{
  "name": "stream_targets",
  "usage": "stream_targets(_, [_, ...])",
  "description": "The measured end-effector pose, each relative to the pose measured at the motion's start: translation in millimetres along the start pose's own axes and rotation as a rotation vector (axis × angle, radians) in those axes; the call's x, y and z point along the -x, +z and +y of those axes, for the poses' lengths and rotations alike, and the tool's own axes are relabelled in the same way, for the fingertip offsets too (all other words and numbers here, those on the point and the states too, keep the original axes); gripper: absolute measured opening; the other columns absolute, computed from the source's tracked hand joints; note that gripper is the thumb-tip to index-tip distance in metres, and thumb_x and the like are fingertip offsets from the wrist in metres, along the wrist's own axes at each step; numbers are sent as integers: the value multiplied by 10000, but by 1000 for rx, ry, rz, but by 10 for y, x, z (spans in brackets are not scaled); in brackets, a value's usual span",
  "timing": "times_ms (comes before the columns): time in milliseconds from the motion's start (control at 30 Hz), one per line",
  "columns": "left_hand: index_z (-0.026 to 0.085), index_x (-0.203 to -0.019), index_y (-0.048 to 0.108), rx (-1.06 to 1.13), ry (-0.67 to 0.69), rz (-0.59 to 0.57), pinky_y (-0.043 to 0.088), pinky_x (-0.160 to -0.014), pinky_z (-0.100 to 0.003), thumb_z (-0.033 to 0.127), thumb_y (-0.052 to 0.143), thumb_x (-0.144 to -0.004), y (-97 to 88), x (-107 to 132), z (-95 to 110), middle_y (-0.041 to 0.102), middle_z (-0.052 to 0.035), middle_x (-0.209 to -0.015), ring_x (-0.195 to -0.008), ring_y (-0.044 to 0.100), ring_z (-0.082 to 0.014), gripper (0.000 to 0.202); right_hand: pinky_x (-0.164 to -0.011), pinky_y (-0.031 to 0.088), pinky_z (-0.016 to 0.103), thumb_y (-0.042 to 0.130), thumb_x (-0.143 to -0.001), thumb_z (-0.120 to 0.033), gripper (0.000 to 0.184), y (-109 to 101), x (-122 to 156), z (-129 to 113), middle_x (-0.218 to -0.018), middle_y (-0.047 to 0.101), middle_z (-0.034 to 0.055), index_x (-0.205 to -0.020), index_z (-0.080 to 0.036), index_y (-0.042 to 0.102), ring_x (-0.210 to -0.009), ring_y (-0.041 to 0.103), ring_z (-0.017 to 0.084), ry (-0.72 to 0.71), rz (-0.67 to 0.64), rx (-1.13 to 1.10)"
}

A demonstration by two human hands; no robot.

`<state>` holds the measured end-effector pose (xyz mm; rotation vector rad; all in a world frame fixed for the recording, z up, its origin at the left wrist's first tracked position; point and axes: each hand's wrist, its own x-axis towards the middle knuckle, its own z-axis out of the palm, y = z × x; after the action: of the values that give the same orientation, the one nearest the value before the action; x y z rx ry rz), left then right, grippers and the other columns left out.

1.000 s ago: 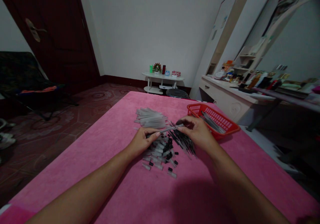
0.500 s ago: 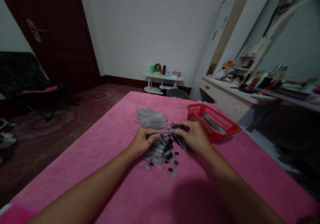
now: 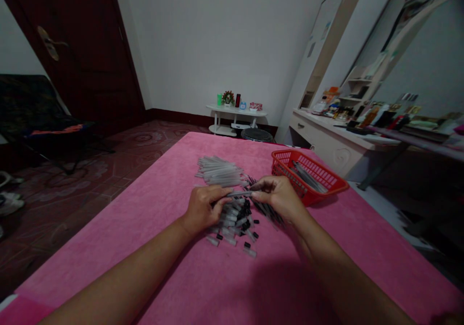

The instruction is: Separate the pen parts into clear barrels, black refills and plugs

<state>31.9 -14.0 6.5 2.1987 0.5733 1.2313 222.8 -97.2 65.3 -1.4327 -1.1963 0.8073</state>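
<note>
A slim pen lies level between my two hands, above the pink cloth. My left hand pinches one end and my right hand closes on the other. Beneath them sits a pile of clear pen caps with black ends. Dark thin pen refills are bunched under my right hand, partly hidden by it. Just beyond my left hand lies a stack of clear pen barrels. The red basket to the right holds several dark pens.
The pink cloth covers the table. A white dressing table crowded with bottles stands on the right. At the back are a small white shelf and a dark round stool. A folding chair stands left.
My right hand has shifted slightly left along the pen, and the two hands are closer together. My left hand has turned, its back now more upward. The piles and basket look unchanged.
</note>
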Motion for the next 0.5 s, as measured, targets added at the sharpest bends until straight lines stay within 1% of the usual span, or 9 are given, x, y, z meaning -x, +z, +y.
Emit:
stream_targets(100, [225, -947, 740, -41, 51, 15, 440, -655, -277, 218, 659, -744, 13, 12, -33, 715, -81, -767, -670, 628, -186, 219, -523, 443, 242, 727, -503, -205, 184, 42, -4, 35, -595, 637, 16, -658, -124, 672, -533, 554, 121, 30, 25, -74])
stream_targets(200, [207, -940, 726, -68, 95, 22, 455, -660, -277, 230, 599, -798, 54, 1, -34, 716, -66, -791, -701, 641, -180, 192, -530, 440, 244, 707, -533, -226, 194, 72, -15, 31, -621, 640, 20, -696, -126, 674, -552, 555, 127, 0, 36, -57])
stream_targets(267, [201, -971, 707, -46, 87, 8, 467, -711, -280, 243, 546, -842, 65, -23, -10, 717, -63, -863, -781, 649, -180, 211, -536, 438, 246, 682, -567, -232, 183, 33, -26, -20, -637, 642, 20, -719, -130, 676, -566, 560, 131, -46, 40, -13])
stream_targets(333, [204, -1067, 668, -4, 49, 14, 458, -817, -298, 262, 494, -878, 51, -56, 17, 696, -68, -1006, -927, 629, -189, 263, -541, 434, 247, 663, -587, -234, 152, -87, -40, -100, -640, 638, 19, -703, -136, 673, -581, 565, 138, -118, 87, 55])
stream_targets(367, [206, -1117, 640, 14, 24, 33, 445, -859, -307, 273, 470, -892, 35, -74, 24, 676, -71, -1062, -980, 610, -192, 290, -544, 432, 249, 658, -592, -236, 137, -181, -49, -141, -641, 638, 19, -692, -142, 671, -589, 568, 142, -158, 140, 97])
stream_targets(400, [204, -1157, 613, 29, -6, 65, 435, -879, -312, 284, 451, -902, 18, -90, 23, 660, -73, -1087, -1005, 595, -192, 313, -542, 429, 250, 657, -589, -240, 135, -294, -58, -177, -643, 638, 18, -687, -148, 667, -589, 567, 144, -204, 236, 127])
stream_targets(500, [185, -1172, 589, 72, -109, 159, 448, -833, -297, 315, 415, -918, -24, -124, -29, 653, -69, -1014, -950, 592, -181, 333, -555, 425, 259, 633, -638, -275, 142, -687, -85, -215, -660, 638, 18, -725, -168, 669, -584, 560, 145, -291, 562, 232])
